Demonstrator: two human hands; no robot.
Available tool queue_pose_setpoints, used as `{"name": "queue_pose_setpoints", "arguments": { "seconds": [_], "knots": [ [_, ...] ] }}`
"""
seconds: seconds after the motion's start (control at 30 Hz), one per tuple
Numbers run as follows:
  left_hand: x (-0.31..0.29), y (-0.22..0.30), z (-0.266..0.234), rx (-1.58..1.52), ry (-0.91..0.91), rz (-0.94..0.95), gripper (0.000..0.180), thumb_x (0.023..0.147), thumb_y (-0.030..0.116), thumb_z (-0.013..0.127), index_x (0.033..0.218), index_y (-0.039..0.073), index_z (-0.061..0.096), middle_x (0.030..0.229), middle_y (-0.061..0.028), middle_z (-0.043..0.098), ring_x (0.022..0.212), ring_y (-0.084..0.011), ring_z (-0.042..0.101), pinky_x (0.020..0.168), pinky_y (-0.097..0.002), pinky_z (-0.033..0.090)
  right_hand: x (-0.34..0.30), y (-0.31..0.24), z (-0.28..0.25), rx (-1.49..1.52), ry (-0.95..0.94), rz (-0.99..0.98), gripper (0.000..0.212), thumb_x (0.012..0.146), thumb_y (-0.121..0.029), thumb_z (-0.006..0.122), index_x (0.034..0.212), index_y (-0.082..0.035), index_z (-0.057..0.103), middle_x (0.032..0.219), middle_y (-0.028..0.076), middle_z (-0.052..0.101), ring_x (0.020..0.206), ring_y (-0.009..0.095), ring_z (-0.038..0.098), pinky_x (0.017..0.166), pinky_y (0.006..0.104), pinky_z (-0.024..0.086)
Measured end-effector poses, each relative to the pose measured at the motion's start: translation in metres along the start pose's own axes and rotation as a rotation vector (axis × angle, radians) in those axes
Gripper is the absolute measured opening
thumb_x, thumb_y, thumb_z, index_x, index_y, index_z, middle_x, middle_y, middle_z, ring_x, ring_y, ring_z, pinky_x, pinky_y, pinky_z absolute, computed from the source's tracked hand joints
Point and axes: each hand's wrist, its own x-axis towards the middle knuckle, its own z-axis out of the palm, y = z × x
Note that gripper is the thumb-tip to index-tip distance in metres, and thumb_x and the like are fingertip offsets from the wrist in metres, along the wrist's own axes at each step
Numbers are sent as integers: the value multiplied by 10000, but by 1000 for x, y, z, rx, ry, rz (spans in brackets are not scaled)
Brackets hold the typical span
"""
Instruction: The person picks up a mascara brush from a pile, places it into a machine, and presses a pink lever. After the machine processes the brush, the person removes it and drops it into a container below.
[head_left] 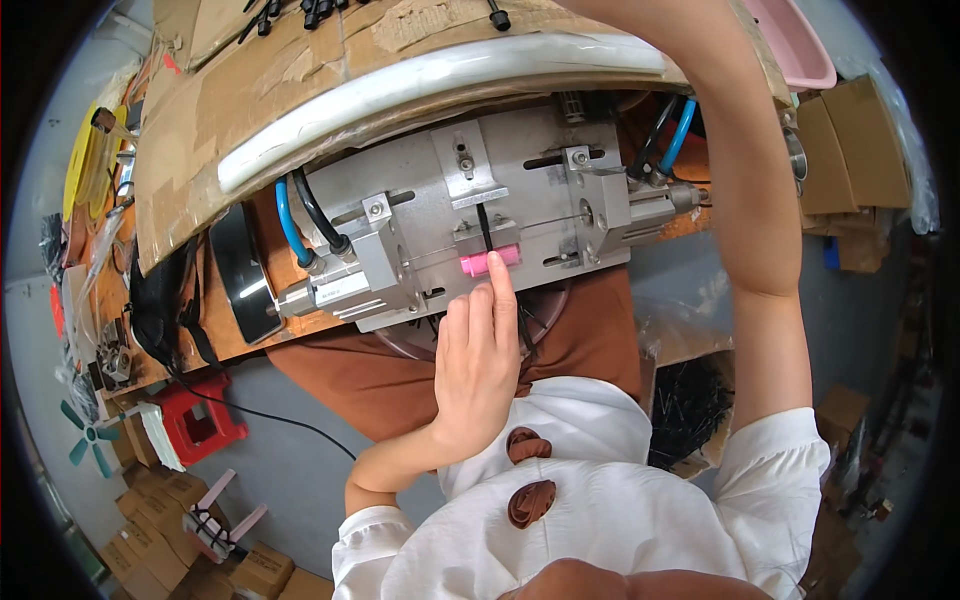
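Observation:
My left hand (478, 360) reaches up over the near edge of a grey metal fixture (430, 240). Its index finger is stretched out, with the tip on a small bright pink cylindrical piece (490, 262); the other fingers are bent, and the thumb is hidden. A thin black rod (485, 225) runs from the central bracket (467, 165) down to the pink piece. Another black length (526, 328) shows beside the index finger; whether it is the same rod I cannot tell. My right arm stretches up past the fixture, and its hand lies beyond the top edge.
Cylinders with blue and black hoses (292, 225) flank the fixture. Behind it, a white padded strip (440, 90) edges a cardboard-covered surface (200, 150) bearing black parts. A dark phone-like slab (245, 275) lies left. A box of black pieces (690, 410) stands at lower right.

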Motion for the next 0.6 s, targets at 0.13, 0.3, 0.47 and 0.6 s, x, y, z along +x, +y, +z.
{"name": "queue_pose_setpoints", "arguments": {
  "seconds": [0.13,0.3,0.47,0.6],
  "knots": [
    [-3,-4,3,49,-8,-8,705,711,-55,570,1382,-110,360,995,-104,503,841,-221,490,747,-310,452,-24,-13,-4,-133,278,-114,154,816,-59,613,819,91,646,623,151,595,524,185,529,540,319,432],
    [18,-11,-24,-21,-16,74,692,714,-17,610,1372,-64,402,967,-99,505,861,-225,505,746,-317,457,-39,19,-42,5,99,212,141,811,-53,633,877,66,671,665,150,637,577,148,573,565,291,451],
    [143,-37,-78,43,326,228,313,807,-70,554,1098,36,599,940,-147,545,925,-311,534,819,-403,435,-33,66,-45,-414,72,209,130,788,-75,646,871,11,696,744,178,666,683,282,646,661,366,497],
    [208,-107,-80,-38,39,356,205,825,2,620,1022,23,568,945,-142,606,889,-310,583,792,-374,466,-16,71,-36,-390,-84,86,139,787,-126,663,856,-11,700,744,188,658,723,326,643,708,390,500]
  ]
}}
